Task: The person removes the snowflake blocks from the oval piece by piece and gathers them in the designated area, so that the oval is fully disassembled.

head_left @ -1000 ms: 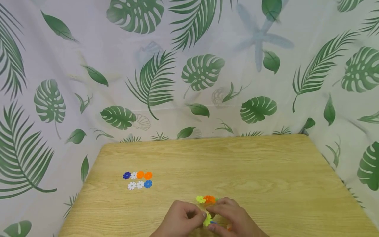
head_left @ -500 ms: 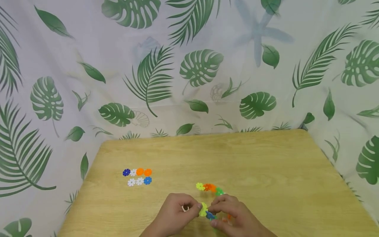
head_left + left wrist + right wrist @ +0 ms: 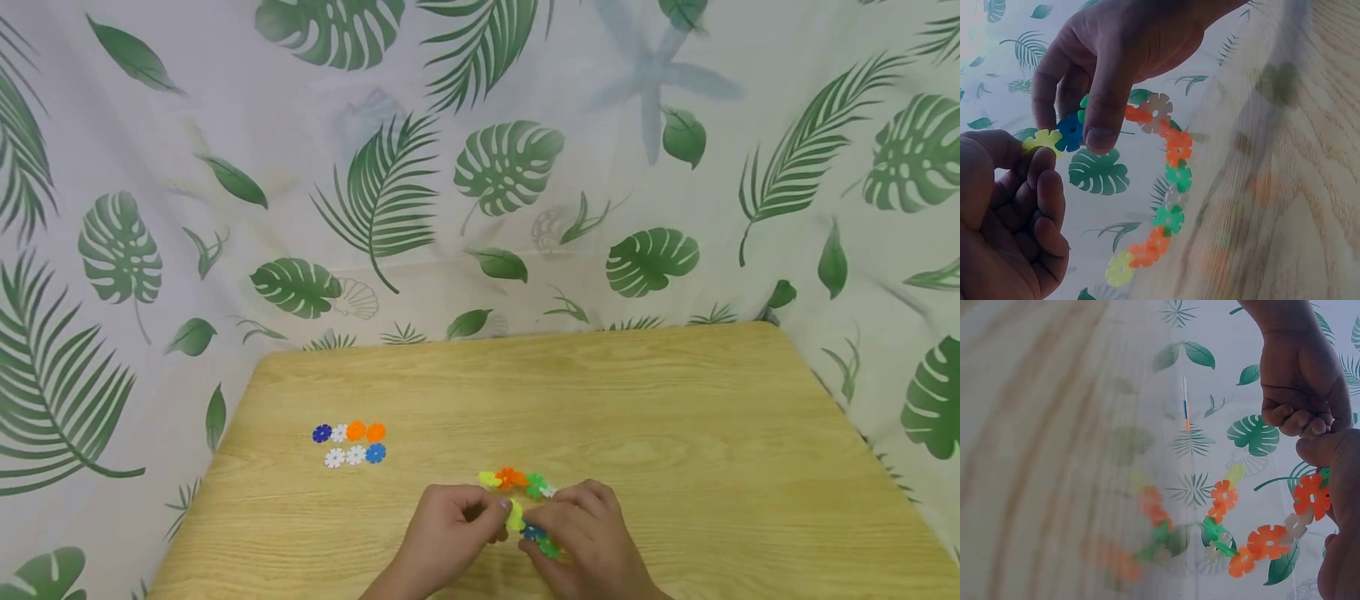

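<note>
Several flower-shaped plastic snowflake discs are joined into a curved chain [image 3: 1179,150] of orange, green, white, blue and yellow pieces. At its near end, my left hand [image 3: 450,529] pinches a yellow disc [image 3: 515,517] between thumb and finger. My right hand [image 3: 592,533] grips the blue disc [image 3: 1070,131] and green disc [image 3: 549,547] beside it, thumb on one side and fingers on the other. The yellow and blue discs meet edge to edge between the hands. From the right hand the chain loops round, ending in another yellow disc [image 3: 1120,269]. The right palm hides part of it.
Two short rows of loose discs lie at the left of the wooden table [image 3: 675,417]: dark blue [image 3: 322,433], white [image 3: 334,457], orange [image 3: 376,432] and lighter blue [image 3: 376,452]. A leaf-printed cloth [image 3: 420,250] stands behind the table and at both sides.
The chain's far end swings left and its green and white pieces now show above the right hand. Both hands keep hold at the yellow and blue discs. The head view has tilted slightly down.
</note>
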Demonstrator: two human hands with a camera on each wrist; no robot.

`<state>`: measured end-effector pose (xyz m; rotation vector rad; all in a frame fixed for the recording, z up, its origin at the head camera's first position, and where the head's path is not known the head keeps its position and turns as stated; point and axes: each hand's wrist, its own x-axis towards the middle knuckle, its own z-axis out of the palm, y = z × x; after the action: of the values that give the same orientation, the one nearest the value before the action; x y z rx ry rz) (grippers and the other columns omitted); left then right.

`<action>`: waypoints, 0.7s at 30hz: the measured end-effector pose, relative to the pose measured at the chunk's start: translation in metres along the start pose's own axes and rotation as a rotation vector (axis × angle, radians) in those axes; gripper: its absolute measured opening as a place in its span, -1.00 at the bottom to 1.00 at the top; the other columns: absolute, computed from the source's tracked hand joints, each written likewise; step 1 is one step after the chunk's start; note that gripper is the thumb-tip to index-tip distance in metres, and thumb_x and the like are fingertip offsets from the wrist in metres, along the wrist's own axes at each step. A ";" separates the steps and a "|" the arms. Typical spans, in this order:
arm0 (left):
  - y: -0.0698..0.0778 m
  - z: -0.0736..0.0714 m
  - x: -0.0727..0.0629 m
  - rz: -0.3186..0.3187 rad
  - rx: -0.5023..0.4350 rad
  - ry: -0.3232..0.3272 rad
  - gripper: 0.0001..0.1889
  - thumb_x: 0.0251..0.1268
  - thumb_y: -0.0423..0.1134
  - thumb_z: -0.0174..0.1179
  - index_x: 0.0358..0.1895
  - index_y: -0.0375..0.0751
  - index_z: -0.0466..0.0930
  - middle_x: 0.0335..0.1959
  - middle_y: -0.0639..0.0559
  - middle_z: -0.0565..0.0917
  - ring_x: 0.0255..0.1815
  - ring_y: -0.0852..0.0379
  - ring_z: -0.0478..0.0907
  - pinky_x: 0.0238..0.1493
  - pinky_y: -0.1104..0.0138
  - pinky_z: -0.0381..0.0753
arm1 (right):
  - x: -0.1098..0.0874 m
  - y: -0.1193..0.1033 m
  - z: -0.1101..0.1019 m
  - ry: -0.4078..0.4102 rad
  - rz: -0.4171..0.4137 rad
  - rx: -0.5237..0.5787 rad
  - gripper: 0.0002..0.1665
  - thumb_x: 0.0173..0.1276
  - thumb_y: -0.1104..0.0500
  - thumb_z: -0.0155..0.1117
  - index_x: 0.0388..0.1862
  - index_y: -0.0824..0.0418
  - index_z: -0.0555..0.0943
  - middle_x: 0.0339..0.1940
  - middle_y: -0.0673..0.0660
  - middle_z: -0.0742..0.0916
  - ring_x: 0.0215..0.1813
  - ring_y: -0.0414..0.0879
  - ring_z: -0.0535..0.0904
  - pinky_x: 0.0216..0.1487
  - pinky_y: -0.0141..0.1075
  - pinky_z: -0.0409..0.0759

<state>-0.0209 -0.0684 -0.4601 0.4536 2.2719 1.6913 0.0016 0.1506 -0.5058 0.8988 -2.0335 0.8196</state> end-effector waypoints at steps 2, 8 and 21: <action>-0.001 0.000 0.000 0.009 0.001 0.000 -0.68 0.52 -0.03 0.25 -0.38 -0.09 0.83 -0.51 0.12 0.75 -0.46 0.23 0.64 -0.38 0.36 0.65 | 0.001 0.001 0.001 0.037 -0.033 0.000 -0.64 0.54 -0.12 0.28 -0.11 0.14 0.77 -0.19 -0.07 0.80 -0.17 -0.08 0.64 0.09 -0.13 0.39; -0.010 -0.004 0.000 0.150 0.062 0.034 -0.88 0.52 -0.05 0.27 -0.17 0.08 0.76 -0.31 0.22 0.74 -0.36 0.23 0.59 -0.28 0.32 0.61 | 0.004 0.003 -0.001 0.065 -0.077 0.040 -0.62 0.49 -0.08 0.33 -0.12 0.24 0.77 -0.28 -0.03 0.80 -0.23 -0.10 0.59 0.06 -0.14 0.39; -0.017 -0.004 0.004 0.604 0.213 0.035 -0.87 0.43 -0.24 0.35 -0.05 0.05 0.76 -0.05 0.22 0.74 0.03 0.23 0.65 -0.01 0.25 0.69 | 0.010 0.005 -0.004 0.095 -0.163 0.097 -0.60 0.46 -0.02 0.40 -0.12 0.34 0.76 -0.28 0.03 0.81 -0.25 -0.11 0.61 -0.02 -0.17 0.43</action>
<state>-0.0274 -0.0745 -0.4751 1.2730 2.5125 1.7010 -0.0054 0.1534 -0.4965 1.0446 -1.8253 0.8592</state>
